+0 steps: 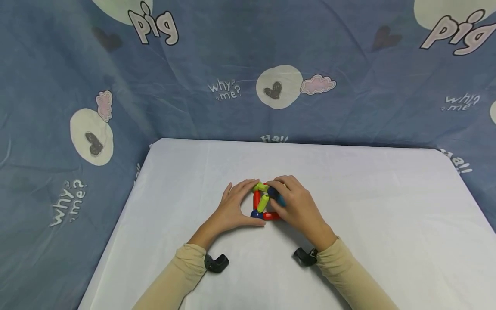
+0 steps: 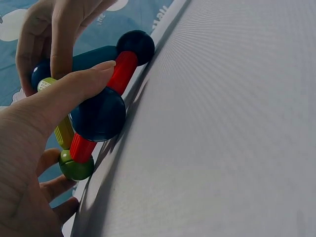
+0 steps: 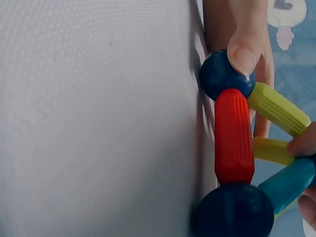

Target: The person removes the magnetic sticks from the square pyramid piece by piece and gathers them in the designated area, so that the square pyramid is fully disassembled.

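Observation:
A small frame of magnetic rods and balls stands on the white table between the hands. My left hand [image 1: 231, 209] spans its left side, thumb against a near dark blue ball [image 2: 98, 116] and fingers around a green ball [image 2: 76, 167]. From above, my right hand [image 1: 297, 206] pinches a raised dark blue ball [image 1: 273, 192]. Yellow-green rods [image 3: 280, 109] and a teal rod [image 3: 289, 183] slope up to that ball. Along the bottom, a red rod [image 3: 234, 136] links the near ball to another dark blue ball [image 3: 234, 212]. The frame's far right is partly hidden behind my right hand.
A white cloth covers the table [image 1: 387, 206]. Blue printed fabric [image 1: 232, 51] hangs behind and at the left. Black wrist-worn devices [image 1: 217, 263] sit at both sleeve cuffs.

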A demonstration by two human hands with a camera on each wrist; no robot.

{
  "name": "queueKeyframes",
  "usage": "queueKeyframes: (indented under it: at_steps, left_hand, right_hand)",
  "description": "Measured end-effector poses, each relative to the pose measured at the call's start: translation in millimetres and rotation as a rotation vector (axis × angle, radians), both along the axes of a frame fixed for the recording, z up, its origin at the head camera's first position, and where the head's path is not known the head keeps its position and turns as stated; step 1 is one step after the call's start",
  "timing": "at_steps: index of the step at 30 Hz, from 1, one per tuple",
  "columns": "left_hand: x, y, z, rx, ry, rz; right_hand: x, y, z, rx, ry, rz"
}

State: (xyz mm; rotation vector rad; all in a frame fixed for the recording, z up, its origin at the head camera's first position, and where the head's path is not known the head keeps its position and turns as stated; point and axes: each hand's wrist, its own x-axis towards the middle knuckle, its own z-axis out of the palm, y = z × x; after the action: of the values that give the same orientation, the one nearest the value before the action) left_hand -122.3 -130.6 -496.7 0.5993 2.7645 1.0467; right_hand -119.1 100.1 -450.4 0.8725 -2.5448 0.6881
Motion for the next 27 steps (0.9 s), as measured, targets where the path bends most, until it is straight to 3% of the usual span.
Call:
queueKeyframes:
  at_steps: [15,27]
  left_hand:
    - [-0.1,-1.9,-2.8,-0.006,-0.010,0.009]
    - [-1.3,-1.0,-3.3,0.002,0.002,0.005]
  right_hand:
    - [5.1,-2.7,2.5,0.066,-0.045,-0.136]
    - [0.4,-0.4,1.5,0.104,0.097,-0.016]
